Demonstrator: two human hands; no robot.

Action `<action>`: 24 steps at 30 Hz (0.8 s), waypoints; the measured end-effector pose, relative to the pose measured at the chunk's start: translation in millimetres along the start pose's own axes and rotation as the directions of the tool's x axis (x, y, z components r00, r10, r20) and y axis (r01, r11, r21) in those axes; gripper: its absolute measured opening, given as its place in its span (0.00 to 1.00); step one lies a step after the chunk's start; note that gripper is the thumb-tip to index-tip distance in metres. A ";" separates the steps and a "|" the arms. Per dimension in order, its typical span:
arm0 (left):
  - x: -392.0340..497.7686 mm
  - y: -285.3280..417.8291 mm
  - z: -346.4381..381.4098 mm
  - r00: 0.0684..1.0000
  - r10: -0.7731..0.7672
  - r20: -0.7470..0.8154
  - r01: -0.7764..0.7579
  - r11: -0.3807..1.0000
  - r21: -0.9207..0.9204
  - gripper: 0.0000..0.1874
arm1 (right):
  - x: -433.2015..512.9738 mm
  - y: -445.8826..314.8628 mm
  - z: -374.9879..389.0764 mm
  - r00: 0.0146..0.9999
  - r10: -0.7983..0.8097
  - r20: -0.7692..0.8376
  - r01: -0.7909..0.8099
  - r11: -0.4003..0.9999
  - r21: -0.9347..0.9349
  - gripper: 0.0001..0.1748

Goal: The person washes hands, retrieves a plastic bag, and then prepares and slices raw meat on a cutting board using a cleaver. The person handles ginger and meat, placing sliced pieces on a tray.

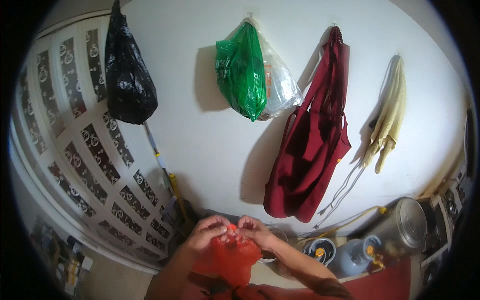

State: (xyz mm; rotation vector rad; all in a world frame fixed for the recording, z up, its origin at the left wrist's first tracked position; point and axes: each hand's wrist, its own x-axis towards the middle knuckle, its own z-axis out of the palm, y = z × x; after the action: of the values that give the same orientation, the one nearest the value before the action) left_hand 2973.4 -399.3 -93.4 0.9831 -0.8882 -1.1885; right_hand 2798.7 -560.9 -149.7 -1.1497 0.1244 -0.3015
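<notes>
A thin red plastic bag [236, 258] hangs low in the view, close to the person's body. My left hand [209, 231] pinches its gathered top between thumb and fingers. On the other side of that gathered part, my right hand [255, 231] grips the same bag. Both hands nearly meet, and the fingertips partly hide the bag's top. What the bag holds, if anything, cannot be made out. Behind my right hand stands a round tub [278, 236], partly covered by the hand and forearm.
On the white wall hang a black plastic bag [131, 86], a green plastic bag [242, 75], a clear plastic bag [279, 82], a dark red apron [311, 153] and a yellow cloth [390, 112]. Gas cylinders [347, 257] and a metal pot [401, 225] stand right; a patterned door [86, 150] left.
</notes>
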 end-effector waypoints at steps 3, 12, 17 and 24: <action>31.9 44.4 -9.0 0.999 0.044 0.019 -0.044 0.999 -0.027 0.09 | 49.5 -27.1 17.0 0.990 -0.113 -0.089 0.095 0.978 -0.183 0.06; 85.3 216.8 -71.9 0.954 0.300 0.019 -0.301 0.953 0.043 0.23 | 39.8 -126.8 36.3 0.610 -0.648 -0.456 0.449 0.757 -0.475 0.13; 127.5 267.7 -99.4 0.892 0.448 0.055 -0.450 0.893 0.019 0.27 | -48.6 -68.7 -8.6 0.418 -0.557 -0.717 0.267 0.830 -0.490 0.12; 186.4 311.1 -101.7 0.830 0.552 -0.086 -0.547 0.834 0.069 0.27 | -209.0 118.4 -44.1 -0.031 -0.111 -0.993 0.341 0.933 -0.114 0.22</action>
State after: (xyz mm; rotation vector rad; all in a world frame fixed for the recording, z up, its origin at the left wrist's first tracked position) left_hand 3198.1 -540.1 174.1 0.7367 -1.0285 -0.6206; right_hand 2608.8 -493.0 -287.4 -0.5116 1.2262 -1.4578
